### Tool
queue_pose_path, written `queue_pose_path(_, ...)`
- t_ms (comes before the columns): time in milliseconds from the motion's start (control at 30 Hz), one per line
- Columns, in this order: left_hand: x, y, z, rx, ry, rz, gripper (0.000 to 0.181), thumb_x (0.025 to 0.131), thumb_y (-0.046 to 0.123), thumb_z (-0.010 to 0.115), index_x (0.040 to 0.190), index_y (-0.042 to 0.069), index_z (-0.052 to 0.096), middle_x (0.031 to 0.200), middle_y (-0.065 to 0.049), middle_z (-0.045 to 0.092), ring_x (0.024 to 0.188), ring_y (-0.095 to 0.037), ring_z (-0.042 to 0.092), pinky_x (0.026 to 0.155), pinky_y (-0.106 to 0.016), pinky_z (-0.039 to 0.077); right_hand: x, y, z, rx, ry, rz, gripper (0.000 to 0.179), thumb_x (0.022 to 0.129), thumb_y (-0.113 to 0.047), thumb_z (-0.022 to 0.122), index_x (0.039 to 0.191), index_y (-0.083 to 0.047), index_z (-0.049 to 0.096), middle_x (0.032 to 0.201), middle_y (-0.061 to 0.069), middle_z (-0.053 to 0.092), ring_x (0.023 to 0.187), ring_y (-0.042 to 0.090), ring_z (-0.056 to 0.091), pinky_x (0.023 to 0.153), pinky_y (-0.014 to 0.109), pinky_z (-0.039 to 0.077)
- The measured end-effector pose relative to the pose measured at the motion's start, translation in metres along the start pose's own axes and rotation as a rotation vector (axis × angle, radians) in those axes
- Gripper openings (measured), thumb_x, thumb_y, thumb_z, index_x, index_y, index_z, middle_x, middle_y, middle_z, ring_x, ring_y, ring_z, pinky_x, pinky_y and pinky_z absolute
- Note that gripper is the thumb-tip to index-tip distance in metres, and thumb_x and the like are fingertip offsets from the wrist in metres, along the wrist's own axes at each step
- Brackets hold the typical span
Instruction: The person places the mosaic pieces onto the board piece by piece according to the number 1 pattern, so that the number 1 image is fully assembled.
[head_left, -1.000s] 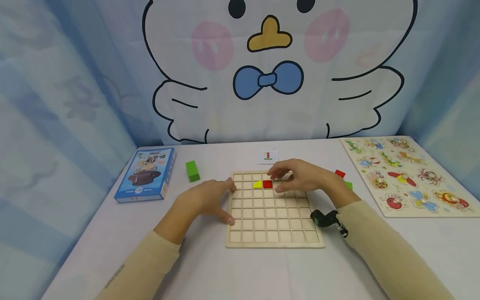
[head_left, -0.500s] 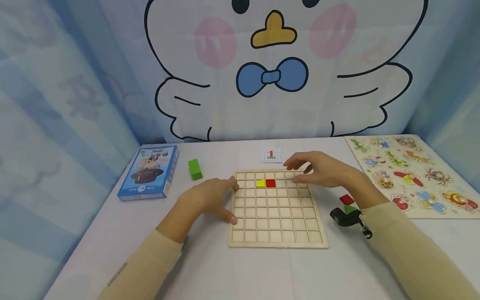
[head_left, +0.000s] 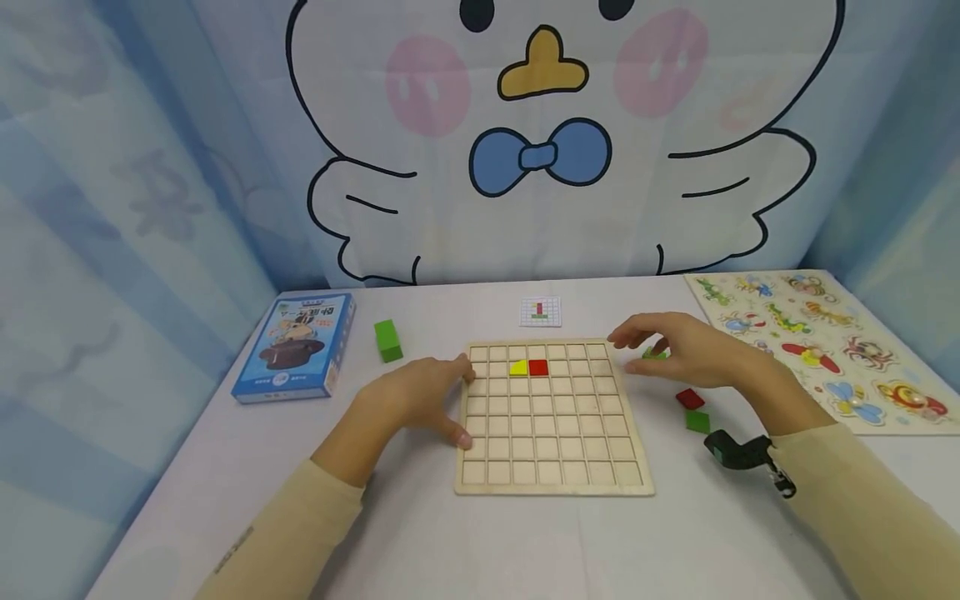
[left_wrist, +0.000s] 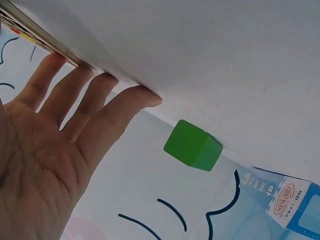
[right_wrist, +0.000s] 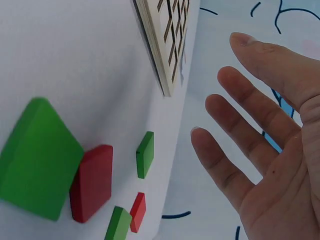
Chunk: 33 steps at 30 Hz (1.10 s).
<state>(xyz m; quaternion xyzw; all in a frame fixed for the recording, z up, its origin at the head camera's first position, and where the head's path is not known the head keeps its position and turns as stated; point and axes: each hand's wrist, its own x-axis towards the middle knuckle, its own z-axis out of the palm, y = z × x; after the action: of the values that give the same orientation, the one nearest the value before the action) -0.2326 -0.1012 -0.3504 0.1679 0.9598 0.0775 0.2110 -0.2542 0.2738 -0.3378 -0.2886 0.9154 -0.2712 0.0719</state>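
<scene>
A wooden grid board [head_left: 555,450] lies on the white table. In its second row from the back sit a yellow piece [head_left: 519,368] and, beside it, a red square [head_left: 538,367]. My left hand [head_left: 405,400] touches the board's left edge, fingers and thumb spread apart. Just past the board's right edge, my right hand [head_left: 690,350] hovers with loosely bent fingers and holds nothing. Below it on the table are a red tile [head_left: 690,399] and a green tile [head_left: 697,422]. The right wrist view also shows a further small green tile [right_wrist: 145,155], beyond a red tile [right_wrist: 92,182].
A green block [head_left: 388,341] stands behind my left hand, with a blue box [head_left: 292,348] farther left. Behind the board lies a small pattern card [head_left: 540,312]. An insect puzzle board [head_left: 817,350] covers the table's right side. A cartoon curtain hangs behind.
My right hand has moved rightward from above the board to beyond its right edge, uncovering the red and green tiles. My left hand stays at the left edge.
</scene>
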Motion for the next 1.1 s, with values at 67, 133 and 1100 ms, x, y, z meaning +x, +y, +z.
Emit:
queue_pose_path(67,0.001,0.0,0.0,-0.002,-0.001,-0.004,0.099,0.065,0.057,0.093,0.149,0.028,0.05,0.161,-0.003,0.044,0.146,-0.028,0.045,0.117,-0.052,0.04,-0.006,0.001,-0.005,-0.008,0.002,0.012,0.035,0.093,-0.02,0.079,0.126,-0.014,0.068,0.12,0.002,0.071,0.111,0.025,0.063,0.091,0.042,0.056)
queue_pose_path(133,0.002,0.001,0.0,-0.005,-0.002,-0.009,0.099,0.065,0.057,0.093,0.149,0.028,0.05,0.161,-0.003,0.044,0.146,-0.028,0.045,0.117,-0.052,0.04,-0.013,0.003,-0.01,-0.02,0.005,0.027,0.034,0.093,-0.021,0.078,0.126,-0.015,0.068,0.119,0.001,0.071,0.11,0.024,0.063,0.091,0.04,0.056)
queue_pose_path(1100,0.002,0.002,-0.001,-0.008,-0.024,-0.008,0.1,0.064,0.056,0.093,0.148,0.024,0.049,0.152,-0.008,0.054,0.141,-0.028,0.049,0.115,-0.05,0.042,-0.07,0.043,-0.005,-0.024,0.066,0.009,0.028,0.094,-0.018,0.077,0.121,-0.02,0.069,0.109,-0.01,0.072,0.096,0.006,0.064,0.08,0.025,0.058)
